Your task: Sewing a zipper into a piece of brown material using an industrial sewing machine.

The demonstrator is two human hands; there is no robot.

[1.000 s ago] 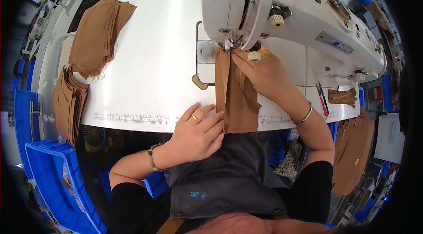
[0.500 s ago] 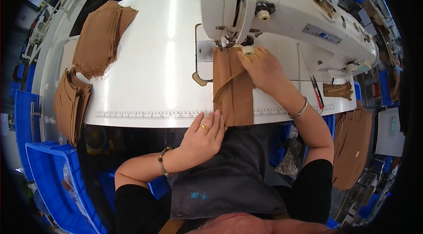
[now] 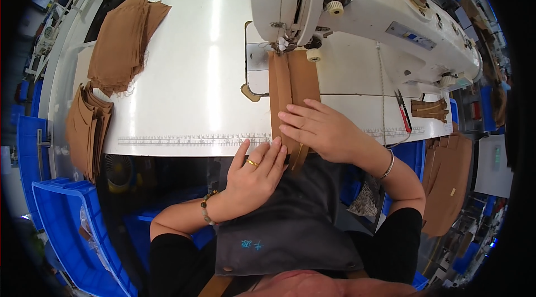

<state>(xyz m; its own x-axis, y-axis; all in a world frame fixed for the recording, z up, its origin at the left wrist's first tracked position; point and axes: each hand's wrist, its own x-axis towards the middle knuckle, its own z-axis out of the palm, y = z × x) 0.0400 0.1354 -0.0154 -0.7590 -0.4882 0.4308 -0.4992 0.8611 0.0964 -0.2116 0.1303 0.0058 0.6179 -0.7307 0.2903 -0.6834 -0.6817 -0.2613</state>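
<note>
A long brown fabric piece [image 3: 306, 76] lies under the head of a white sewing machine [image 3: 279, 9] and runs toward me. My left hand [image 3: 251, 177] holds its near end at the table edge, fingers on top and the thumb hidden. On the fabric's lower right part my right hand [image 3: 326, 132] lies palm down, its fingers spread. A narrow brown strip [image 3: 300, 156], perhaps zipper tape, comes out below my right hand and hangs over the table edge. Under the right palm the fabric is hidden.
Two stacks of cut brown pieces [image 3: 120, 45] [image 3: 89, 132] lie at the left. Red-handled thread snips [image 3: 404, 115] and a small brown bundle [image 3: 429, 109] are at the right. A printed ruler [image 3: 190, 140] follows the front edge. Blue bins [image 3: 72, 230] stand below left.
My right hand has moved from beside the machine's presser foot down toward me, onto the fabric near my left hand. The narrow strip now hangs over the table edge. My left hand has hardly moved.
</note>
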